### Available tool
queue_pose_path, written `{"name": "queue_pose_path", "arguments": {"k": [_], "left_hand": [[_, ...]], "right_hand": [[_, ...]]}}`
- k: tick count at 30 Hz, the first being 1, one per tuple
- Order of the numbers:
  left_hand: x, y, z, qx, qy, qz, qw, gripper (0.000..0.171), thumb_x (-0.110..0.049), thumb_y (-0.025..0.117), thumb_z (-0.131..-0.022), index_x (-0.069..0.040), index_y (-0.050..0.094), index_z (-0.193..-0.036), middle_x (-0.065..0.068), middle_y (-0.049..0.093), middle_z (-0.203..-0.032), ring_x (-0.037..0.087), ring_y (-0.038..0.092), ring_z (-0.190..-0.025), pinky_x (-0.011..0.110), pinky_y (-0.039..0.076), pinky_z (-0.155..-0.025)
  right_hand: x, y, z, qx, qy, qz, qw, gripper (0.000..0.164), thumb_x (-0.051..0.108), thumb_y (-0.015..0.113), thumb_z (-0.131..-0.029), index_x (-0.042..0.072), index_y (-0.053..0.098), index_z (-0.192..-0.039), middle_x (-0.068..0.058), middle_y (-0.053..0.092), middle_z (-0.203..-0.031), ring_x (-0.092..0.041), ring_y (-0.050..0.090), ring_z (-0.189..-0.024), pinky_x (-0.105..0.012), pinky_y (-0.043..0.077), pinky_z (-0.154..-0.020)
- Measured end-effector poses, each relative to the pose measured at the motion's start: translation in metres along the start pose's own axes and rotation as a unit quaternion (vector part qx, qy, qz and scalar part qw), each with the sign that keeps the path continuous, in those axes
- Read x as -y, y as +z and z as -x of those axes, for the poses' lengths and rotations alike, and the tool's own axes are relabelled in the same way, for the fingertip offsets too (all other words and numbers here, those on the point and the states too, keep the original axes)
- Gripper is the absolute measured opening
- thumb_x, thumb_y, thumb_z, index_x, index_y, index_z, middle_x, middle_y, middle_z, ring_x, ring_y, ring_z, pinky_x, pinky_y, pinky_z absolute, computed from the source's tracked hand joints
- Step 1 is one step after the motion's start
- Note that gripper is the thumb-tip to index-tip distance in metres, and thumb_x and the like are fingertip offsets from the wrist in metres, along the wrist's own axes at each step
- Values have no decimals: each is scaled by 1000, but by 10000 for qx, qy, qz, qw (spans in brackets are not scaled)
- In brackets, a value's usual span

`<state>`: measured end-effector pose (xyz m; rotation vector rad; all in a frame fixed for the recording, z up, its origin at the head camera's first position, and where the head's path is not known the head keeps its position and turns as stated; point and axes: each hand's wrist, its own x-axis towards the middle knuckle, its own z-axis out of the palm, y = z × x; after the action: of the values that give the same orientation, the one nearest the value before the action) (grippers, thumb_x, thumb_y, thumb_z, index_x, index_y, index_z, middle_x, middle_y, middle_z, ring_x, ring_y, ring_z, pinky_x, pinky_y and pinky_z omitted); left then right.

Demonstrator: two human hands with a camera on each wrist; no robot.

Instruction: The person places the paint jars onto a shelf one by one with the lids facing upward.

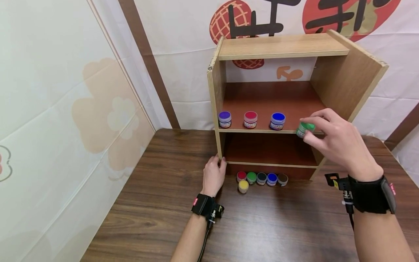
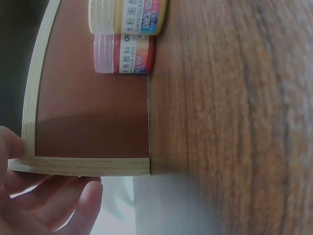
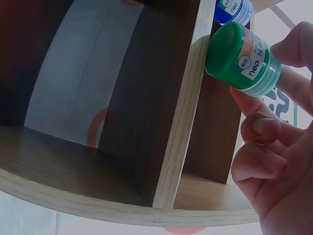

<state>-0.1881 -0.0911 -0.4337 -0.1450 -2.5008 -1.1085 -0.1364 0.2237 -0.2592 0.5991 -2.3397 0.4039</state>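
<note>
Between thumb and fingers my right hand (image 1: pixel 340 140) pinches a green paint jar (image 3: pixel 239 58) by its lid, at the front edge of the middle shelf (image 1: pixel 262 131), near the right side. Along that shelf, to its left, stand a purple paint jar (image 1: pixel 224 119), a red paint jar (image 1: pixel 250 119) and a blue paint jar (image 1: pixel 277 121). Low on the left, my left hand (image 1: pixel 213 176) holds the lower front corner of the wooden shelf unit (image 2: pixel 83 166), thumb on the front and fingers along the outer side.
Several more paint jars stand on the table before the unit's base: a row with red (image 1: pixel 241 176), green (image 1: pixel 251 177), black, blue (image 1: pixel 271 179) and brown lids (image 1: pixel 282 179), and a yellow one (image 1: pixel 243 186) in front. White printed curtains hang behind and left of the table (image 1: pixel 157 211).
</note>
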Motion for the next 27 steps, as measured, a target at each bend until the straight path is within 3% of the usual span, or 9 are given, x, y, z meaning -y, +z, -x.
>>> {"name": "queue_pose_path", "arguments": {"k": [27], "left_hand": [[4,3,-1,-49,88,-44,9999,23,-24,52,-98,-7,67,-100,8,66,-89,25,64,-75,42,51,-64]], "right_hand": [[-14,9,-10,10,379,-129,9992,31,6,65,-81,7,71,-111,-11,59,-107,-19,53,-78,-24,34,-64]]}}
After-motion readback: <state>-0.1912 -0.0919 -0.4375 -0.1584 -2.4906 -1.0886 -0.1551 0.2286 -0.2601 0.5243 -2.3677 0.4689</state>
